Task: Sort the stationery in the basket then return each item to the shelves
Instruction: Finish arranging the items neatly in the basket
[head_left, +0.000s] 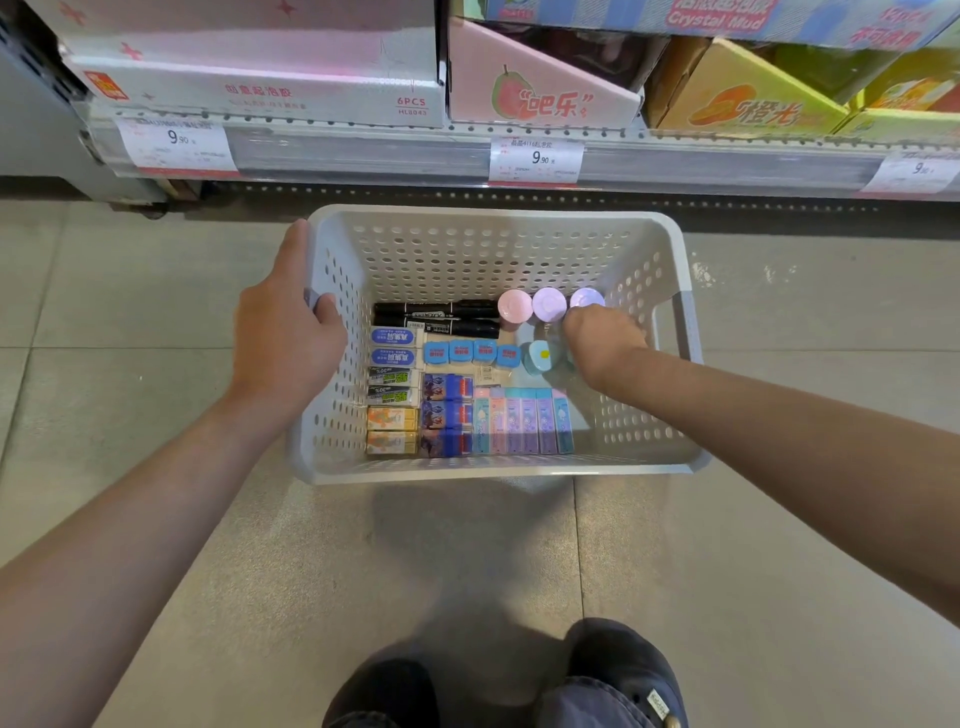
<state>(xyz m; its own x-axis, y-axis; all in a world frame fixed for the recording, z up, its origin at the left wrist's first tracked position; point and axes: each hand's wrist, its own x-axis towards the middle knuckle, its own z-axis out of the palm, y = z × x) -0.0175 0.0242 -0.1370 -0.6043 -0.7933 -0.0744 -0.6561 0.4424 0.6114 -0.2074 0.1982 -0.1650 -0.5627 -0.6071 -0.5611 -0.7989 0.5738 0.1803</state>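
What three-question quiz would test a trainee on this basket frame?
1. True or false: the left hand grips the rim of the basket.
2. Which lie against the basket's far wall? A) black markers B) orange boxes C) pastel boxes
3. How many round pastel lids stand in a row by the right hand?

Key: 1 true; 2 A; 3 three.
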